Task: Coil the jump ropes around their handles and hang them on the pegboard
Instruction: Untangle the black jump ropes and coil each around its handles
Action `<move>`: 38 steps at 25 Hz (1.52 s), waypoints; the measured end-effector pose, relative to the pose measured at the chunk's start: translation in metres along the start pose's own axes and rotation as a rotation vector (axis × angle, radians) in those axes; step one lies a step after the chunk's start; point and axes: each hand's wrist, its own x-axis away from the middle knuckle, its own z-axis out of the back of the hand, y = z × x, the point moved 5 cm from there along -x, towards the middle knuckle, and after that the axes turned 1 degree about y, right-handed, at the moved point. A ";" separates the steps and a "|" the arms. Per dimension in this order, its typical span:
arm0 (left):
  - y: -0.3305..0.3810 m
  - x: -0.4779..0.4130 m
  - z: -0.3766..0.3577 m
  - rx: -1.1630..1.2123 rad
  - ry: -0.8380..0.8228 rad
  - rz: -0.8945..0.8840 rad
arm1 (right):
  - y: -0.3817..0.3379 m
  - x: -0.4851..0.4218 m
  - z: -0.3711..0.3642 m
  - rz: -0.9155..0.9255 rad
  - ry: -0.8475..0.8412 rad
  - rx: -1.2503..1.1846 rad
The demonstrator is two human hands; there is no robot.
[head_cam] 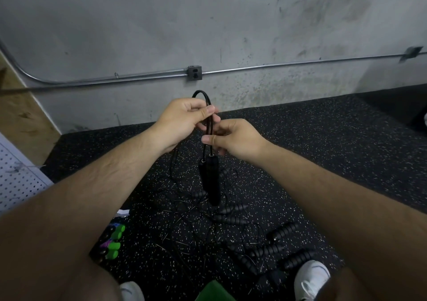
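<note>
A black jump rope hangs in front of me, its two black handles [211, 180] dangling side by side below my hands. My left hand [182, 121] pinches the cord near the top, where it arches in a small loop [203, 96] above my fingers. Just below it, my right hand [233, 139] pinches the paired cords above the handles. More thin cord trails down to the floor. Several other black ribbed handles [268, 250] and tangled cords lie on the speckled floor. A white pegboard [16, 180] shows at the left edge.
Green-handled ropes [114, 243] lie on the floor at lower left. My white shoes [312, 277] stand at the bottom. A grey concrete wall with a metal conduit and an outlet box [194, 73] rises ahead. Black speckled rubber flooring [323, 150] spreads right.
</note>
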 end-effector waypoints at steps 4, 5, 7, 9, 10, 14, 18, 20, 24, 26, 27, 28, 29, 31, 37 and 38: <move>0.001 0.002 0.004 0.068 0.004 -0.001 | -0.006 -0.003 0.002 -0.002 0.018 0.035; -0.001 0.003 0.004 0.071 -0.006 0.009 | -0.009 -0.004 0.005 0.005 0.036 0.032; -0.013 0.005 0.004 0.035 -0.061 0.045 | -0.016 -0.006 0.012 0.017 0.069 0.022; -0.027 0.010 0.003 0.018 -0.141 0.087 | -0.023 -0.005 0.018 0.021 0.075 0.022; -0.032 0.012 0.004 0.025 -0.168 0.105 | -0.026 -0.004 0.019 0.019 0.071 0.015; -0.034 0.018 -0.002 -0.063 -0.244 0.085 | -0.029 -0.006 0.027 0.018 0.122 -0.043; -0.027 0.021 -0.007 -0.110 -0.106 0.058 | -0.027 -0.008 0.029 0.021 0.141 -0.066; -0.027 0.020 -0.008 -0.076 -0.079 0.065 | -0.025 -0.009 0.029 0.016 0.141 -0.130; -0.025 0.020 -0.008 -0.011 -0.050 0.076 | -0.021 -0.005 0.022 0.009 0.093 -0.183; -0.022 0.019 -0.005 -0.041 -0.010 0.072 | -0.018 -0.003 0.020 0.012 0.082 -0.119; -0.019 0.018 -0.003 -0.070 0.010 0.075 | -0.017 -0.002 0.019 0.005 0.084 -0.089; -0.018 0.017 -0.001 -0.093 0.027 0.082 | -0.015 -0.002 0.017 -0.004 0.090 -0.063; -0.018 0.015 0.000 -0.109 0.038 0.094 | -0.014 -0.001 0.016 -0.005 0.095 -0.022; -0.017 0.012 0.002 -0.120 0.060 0.113 | -0.015 0.004 0.011 0.034 0.123 0.142; -0.006 0.007 0.013 -0.040 0.188 0.147 | 0.008 0.027 -0.023 -0.103 0.262 0.383; -0.003 0.008 0.013 -0.030 0.204 0.152 | 0.011 0.030 -0.033 -0.117 0.285 0.407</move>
